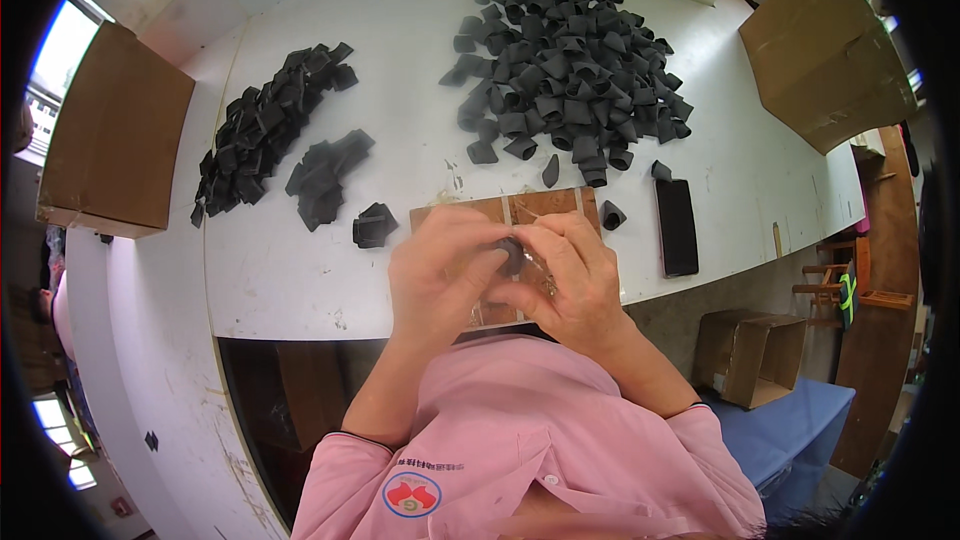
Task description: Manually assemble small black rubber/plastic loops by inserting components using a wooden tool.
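My left hand (445, 275) and my right hand (572, 280) meet over a brown board (545, 206) at the near edge of the white table (400, 60). Between the fingertips of both hands is a small dark foam piece (512, 255), mostly hidden by the fingers. A large heap of dark grey curled foam pieces (565, 70) lies beyond the board. To the left lie a long pile of flattened black pieces (262, 125), a smaller stack (325, 178) and a short stack (373, 226).
A black phone (677, 227) lies right of the board, with loose foam pieces (612, 215) beside it. Cardboard boxes stand at the far left (115, 135), far right (825, 50) and on the floor (745, 355). A wooden chair (835, 280) is at the right.
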Available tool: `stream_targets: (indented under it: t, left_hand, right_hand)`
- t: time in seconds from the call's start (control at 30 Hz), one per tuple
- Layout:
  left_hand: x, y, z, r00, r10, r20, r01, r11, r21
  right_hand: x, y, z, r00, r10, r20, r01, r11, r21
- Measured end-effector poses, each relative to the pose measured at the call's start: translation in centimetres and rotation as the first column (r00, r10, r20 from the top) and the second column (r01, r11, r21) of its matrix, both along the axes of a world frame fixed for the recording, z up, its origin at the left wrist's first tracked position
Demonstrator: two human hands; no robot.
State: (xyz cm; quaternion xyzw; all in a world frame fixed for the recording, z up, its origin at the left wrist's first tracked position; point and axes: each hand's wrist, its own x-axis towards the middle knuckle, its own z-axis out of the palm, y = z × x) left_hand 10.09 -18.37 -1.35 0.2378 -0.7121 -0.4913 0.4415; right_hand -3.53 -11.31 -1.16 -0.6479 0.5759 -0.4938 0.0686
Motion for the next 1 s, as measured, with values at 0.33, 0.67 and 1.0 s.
stream_targets:
  t: [0.33, 0.67, 1.0]
  left_hand:
    - [-0.4, 0.5, 0.4, 0.998, 0.056, 0.008, -0.056, 0.998, -0.017]
    - [-0.2, 1.1, 0.0, 0.806, 0.186, -0.562, 0.191, 0.817, 0.545]
    - [0.0, 1.8, -0.2, 0.843, 0.234, -0.484, 0.105, 0.812, 0.575]
  right_hand:
    - [0.0, -0.9, -1.3, 0.997, 0.014, -0.071, -0.021, 0.995, -0.102]
    - [0.4, -0.9, 0.3, 0.994, 0.004, -0.109, -0.015, 0.995, -0.102]
    - [0.2, -0.5, 2.2, 0.968, 0.041, -0.248, -0.064, 0.994, -0.089]
